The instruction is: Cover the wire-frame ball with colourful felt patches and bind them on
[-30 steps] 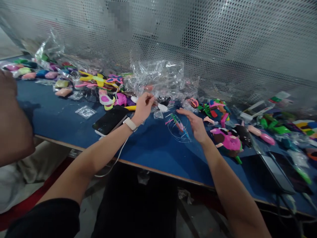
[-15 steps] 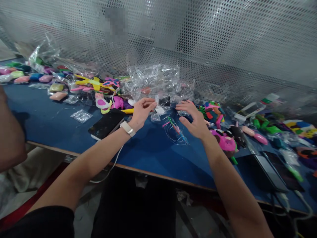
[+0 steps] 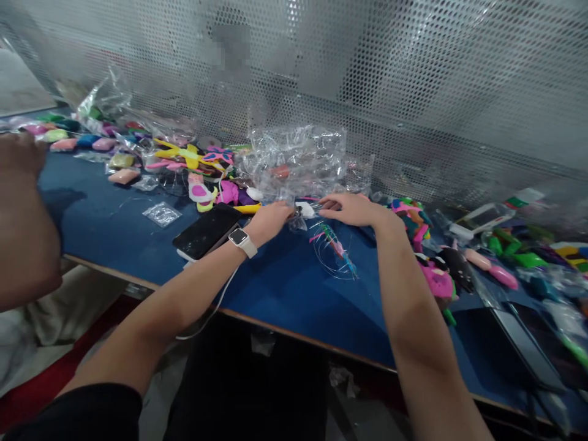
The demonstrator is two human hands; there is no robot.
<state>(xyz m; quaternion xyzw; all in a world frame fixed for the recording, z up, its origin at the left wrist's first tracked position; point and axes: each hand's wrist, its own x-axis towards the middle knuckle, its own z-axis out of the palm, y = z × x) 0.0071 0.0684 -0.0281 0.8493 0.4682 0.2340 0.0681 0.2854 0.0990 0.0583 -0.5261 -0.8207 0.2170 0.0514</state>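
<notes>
My left hand [image 3: 274, 222], with a pale watch [image 3: 243, 241] on its wrist, has its fingers closed at the edge of a small clear plastic bag [image 3: 298, 223]. What they pinch is too small to make out. Across from it, my right hand [image 3: 356, 209] is low over the table, fingers curved and thumb apart, close to a white scrap [image 3: 305, 210] and some thin strands. Just below lies a loose bundle of clear line with green, pink and blue pieces [image 3: 337, 248]. Behind both hands is a heap of crumpled clear bags [image 3: 298, 153].
A black phone [image 3: 206, 233] with a white cable lies left; dark devices [image 3: 519, 343] are at front right. Colourful soft clay pieces and figures [image 3: 438, 278] line both sides. A perforated metal panel [image 3: 390, 73] rises behind. Another person's arm [image 3: 27, 226] reaches in at left.
My right hand has moved left and lower, toward the white scrap. My left hand has dipped, fingers now down by the small bag. The other person's hand has come into view at left.
</notes>
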